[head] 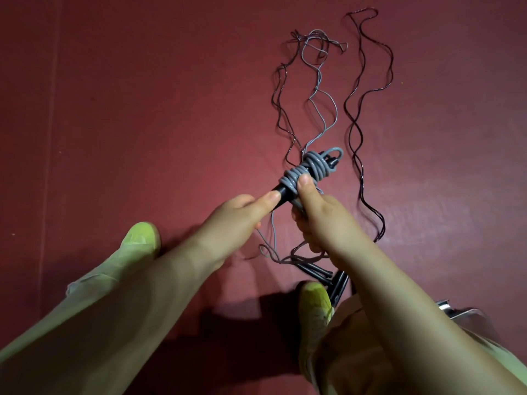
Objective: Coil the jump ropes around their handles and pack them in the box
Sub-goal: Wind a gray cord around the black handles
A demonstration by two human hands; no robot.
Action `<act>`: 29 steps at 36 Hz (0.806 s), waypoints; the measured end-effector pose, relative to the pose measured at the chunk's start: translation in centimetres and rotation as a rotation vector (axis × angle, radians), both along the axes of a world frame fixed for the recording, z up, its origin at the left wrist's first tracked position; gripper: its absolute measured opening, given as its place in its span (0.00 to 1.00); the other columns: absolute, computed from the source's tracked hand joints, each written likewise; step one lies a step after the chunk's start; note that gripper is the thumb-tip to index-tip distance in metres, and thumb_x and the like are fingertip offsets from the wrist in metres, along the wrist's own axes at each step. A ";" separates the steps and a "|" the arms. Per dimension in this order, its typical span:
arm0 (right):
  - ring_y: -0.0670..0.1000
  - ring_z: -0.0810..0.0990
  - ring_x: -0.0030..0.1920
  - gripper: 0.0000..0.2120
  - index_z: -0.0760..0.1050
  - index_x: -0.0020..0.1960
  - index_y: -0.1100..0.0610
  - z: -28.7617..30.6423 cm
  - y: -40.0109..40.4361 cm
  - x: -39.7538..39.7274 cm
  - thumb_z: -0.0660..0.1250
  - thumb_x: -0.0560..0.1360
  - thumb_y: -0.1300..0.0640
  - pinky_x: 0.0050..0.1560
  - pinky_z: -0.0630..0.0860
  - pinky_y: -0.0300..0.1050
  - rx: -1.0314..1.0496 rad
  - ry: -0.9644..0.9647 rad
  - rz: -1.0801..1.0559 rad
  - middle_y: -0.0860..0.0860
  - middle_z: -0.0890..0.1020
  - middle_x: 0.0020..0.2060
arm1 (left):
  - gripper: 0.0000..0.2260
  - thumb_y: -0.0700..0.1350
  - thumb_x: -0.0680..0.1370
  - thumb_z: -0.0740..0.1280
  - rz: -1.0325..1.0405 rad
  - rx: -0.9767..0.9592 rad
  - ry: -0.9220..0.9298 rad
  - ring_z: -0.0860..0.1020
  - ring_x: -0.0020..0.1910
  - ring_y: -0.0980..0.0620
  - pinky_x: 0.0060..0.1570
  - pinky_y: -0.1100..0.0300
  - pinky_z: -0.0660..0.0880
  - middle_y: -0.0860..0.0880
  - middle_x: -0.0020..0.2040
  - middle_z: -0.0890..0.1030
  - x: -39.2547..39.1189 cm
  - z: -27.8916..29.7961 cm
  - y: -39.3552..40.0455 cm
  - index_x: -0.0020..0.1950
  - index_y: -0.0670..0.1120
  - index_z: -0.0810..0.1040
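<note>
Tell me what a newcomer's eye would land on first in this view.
First, the grey rope bundle at centre, coiled around black handles and held up by both hands: the left hand pinches the handle end while the right hand has its thumb pressed on the coils. Beyond it, loose grey and dark ropes snake across the red floor. Lower down, two yellow-green shoes stand out.

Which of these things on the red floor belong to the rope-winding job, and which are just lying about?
Part of the job:
- grey plastic jump rope coiled on black handles, held by left hand and right hand
- loose dark wavy rope
- loose grey wavy rope
- spare black handles

Just lying about:
- yellow-green shoes
- shiny metal object at lower right, unclear what
</note>
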State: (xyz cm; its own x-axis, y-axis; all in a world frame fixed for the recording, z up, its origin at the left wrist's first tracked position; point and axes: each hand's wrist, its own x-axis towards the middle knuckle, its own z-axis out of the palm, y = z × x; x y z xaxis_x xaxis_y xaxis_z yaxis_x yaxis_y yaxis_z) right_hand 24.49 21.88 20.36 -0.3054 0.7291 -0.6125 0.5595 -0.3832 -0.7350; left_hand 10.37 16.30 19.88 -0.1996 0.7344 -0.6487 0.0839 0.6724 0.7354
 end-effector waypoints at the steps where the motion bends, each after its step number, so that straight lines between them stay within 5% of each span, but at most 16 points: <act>1: 0.44 0.61 0.19 0.30 0.66 0.27 0.53 0.1 0.0 0.0 0.50 0.78 0.34 0.29 0.58 0.42 0.023 -0.008 -0.003 0.44 0.65 0.17 | 0.28 0.67 0.68 0.65 0.039 -0.026 -0.079 0.71 0.40 0.51 0.52 0.50 0.73 0.50 0.39 0.73 0.0 0.0 0.0 0.49 0.42 0.77; 6: 0.51 0.67 0.24 0.31 0.68 0.29 0.56 0.0 -0.3 0.1 0.48 0.79 0.36 0.33 0.64 0.44 0.143 -0.095 0.027 0.47 0.67 0.19 | 0.09 0.53 0.75 0.68 0.131 0.017 -0.120 0.69 0.37 0.56 0.48 0.56 0.70 0.53 0.37 0.71 -0.3 -0.3 0.3 0.46 0.48 0.74; 12: 0.45 0.69 0.27 0.31 0.74 0.30 0.54 -0.4 -0.7 0.4 0.48 0.80 0.37 0.34 0.63 0.42 0.160 -0.087 0.058 0.42 0.72 0.19 | 0.19 0.51 0.66 0.77 0.056 0.172 0.189 0.68 0.32 0.54 0.34 0.58 0.65 0.54 0.34 0.71 -0.6 -0.9 0.6 0.47 0.46 0.71; 18: 0.44 0.66 0.23 0.29 0.73 0.31 0.54 0.0 -0.5 0.3 0.51 0.78 0.35 0.32 0.62 0.42 0.134 -0.071 -0.006 0.44 0.70 0.20 | 0.19 0.52 0.66 0.76 -0.012 0.245 0.346 0.71 0.37 0.50 0.38 0.55 0.68 0.54 0.37 0.71 -0.4 -0.4 0.5 0.47 0.47 0.70; 23: 0.43 0.65 0.21 0.28 0.73 0.31 0.54 0.0 -0.5 0.3 0.54 0.78 0.35 0.32 0.61 0.42 0.105 -0.030 -0.036 0.44 0.69 0.19 | 0.20 0.55 0.64 0.76 -0.064 0.248 0.371 0.69 0.32 0.52 0.32 0.56 0.65 0.54 0.34 0.71 -0.7 -0.1 0.3 0.47 0.48 0.70; 29: 0.42 0.64 0.20 0.28 0.73 0.30 0.55 -0.3 -0.5 0.2 0.55 0.78 0.36 0.32 0.60 0.42 0.062 0.003 -0.027 0.43 0.66 0.17 | 0.21 0.55 0.63 0.77 -0.113 0.325 0.462 0.76 0.40 0.47 0.41 0.51 0.73 0.54 0.40 0.74 -1.1 -0.1 0.0 0.46 0.51 0.68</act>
